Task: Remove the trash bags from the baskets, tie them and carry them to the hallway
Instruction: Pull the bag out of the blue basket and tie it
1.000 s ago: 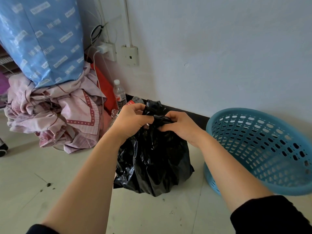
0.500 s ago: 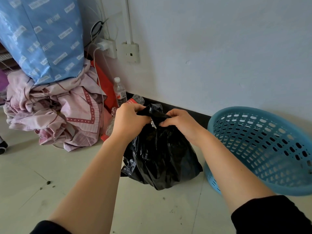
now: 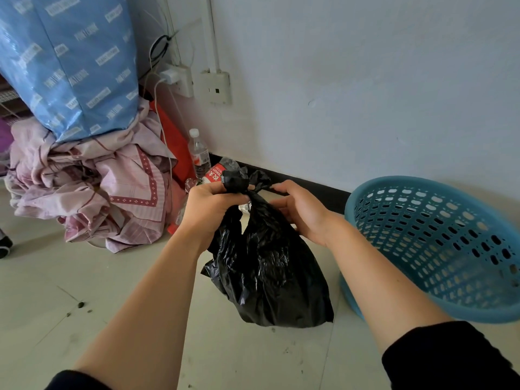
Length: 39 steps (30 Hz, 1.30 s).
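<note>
Big picture first: a pale tiled floor (image 3: 84, 291) runs up to a white wall (image 3: 365, 80), and against the wall's left stretch stands a tall blue woven sack (image 3: 70, 66) over a heap of pink patterned cloth (image 3: 92, 187). At the floor's right edge sits the blue perforated basket (image 3: 439, 243), tipped toward the camera and, from what shows, empty of any liner. Beside it, near the middle of the floor and close to the dark skirting, the black trash bag (image 3: 270, 271) hangs with its bottom at or just above the tiles, neck gathered tight. Behind the neck, a clear water bottle (image 3: 199, 153) stands by the wall.

Now the hands. The left hand (image 3: 209, 209) is clenched around the twisted neck, a stub of black plastic poking up above the fist. The right hand (image 3: 301, 212) pinches the other tail of plastic, drawn out sideways between fingertips and thumb. This looks like the tying step, knot half formed. Next call, I'd say: pull the two tails apart to cinch it, keeping the neck pinched so the thin film neither slips loose nor tears, then lift it for the hallway.
</note>
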Available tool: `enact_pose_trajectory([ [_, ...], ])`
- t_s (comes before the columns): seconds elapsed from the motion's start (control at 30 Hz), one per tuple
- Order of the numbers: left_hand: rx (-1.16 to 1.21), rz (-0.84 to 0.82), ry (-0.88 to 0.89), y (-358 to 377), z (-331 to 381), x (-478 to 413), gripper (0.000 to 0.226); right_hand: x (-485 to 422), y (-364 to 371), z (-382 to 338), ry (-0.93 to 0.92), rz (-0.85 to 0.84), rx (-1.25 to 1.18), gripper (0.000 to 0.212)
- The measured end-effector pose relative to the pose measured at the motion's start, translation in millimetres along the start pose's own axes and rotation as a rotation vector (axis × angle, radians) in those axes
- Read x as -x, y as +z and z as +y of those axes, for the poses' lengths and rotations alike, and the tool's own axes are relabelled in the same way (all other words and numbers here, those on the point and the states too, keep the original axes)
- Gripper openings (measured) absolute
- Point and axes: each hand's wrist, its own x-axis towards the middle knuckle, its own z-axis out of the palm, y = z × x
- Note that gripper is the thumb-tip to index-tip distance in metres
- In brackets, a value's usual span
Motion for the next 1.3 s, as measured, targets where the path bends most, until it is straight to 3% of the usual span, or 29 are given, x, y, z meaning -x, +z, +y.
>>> enact_pose_trajectory([
  [0.1, 0.03, -0.086, 0.003, 3, 4, 4, 0.019, -8, 6, 1, -0.018, 0.157, -0.104, 0.066],
  [0.33, -0.009, -0.129, 0.021, 7, 9, 11, 0.022, -7, 22, -10, -0.122, 0.295, -0.453, 0.02],
  [0.5, 0.057, -0.081, -0.038, 4, 5, 11, 0.022, -7, 19, -9, -0.142, 0.347, -0.546, 0.018],
  [0.6, 0.09, -0.004, -0.098, 5, 0, 11, 0.022, -13, 21, -6, -0.135, 0.386, -0.511, 0.019],
  [0.73, 0.152, 0.145, -0.141, 3, -6, 9, 0.026, -20, 21, -1, -0.147, 0.559, -0.416, 0.025],
  [0.93, 0.017, 0.351, -0.262, -8, -19, -1, 0.028, -22, 1, 14, -0.127, 0.728, -0.363, 0.024],
  [1.03, 0.176, 0.487, -0.412, -20, -38, -6, 0.011, -19, -8, 25, -0.095, 0.828, -0.308, 0.022],
  [1.13, 0.335, 0.66, -0.526, -29, -49, -4, 0.025, -17, -10, 30, -0.134, 0.915, -0.261, 0.02],
  [1.2, 0.45, 0.714, -0.506, -23, -50, -2, 0.026, -16, -6, 28, -0.161, 0.931, -0.277, 0.018],
  [1.3, 0.282, 0.649, -0.437, -12, -52, -1, 0.021, -19, 0, 24, -0.123, 0.794, -0.437, 0.031],
])
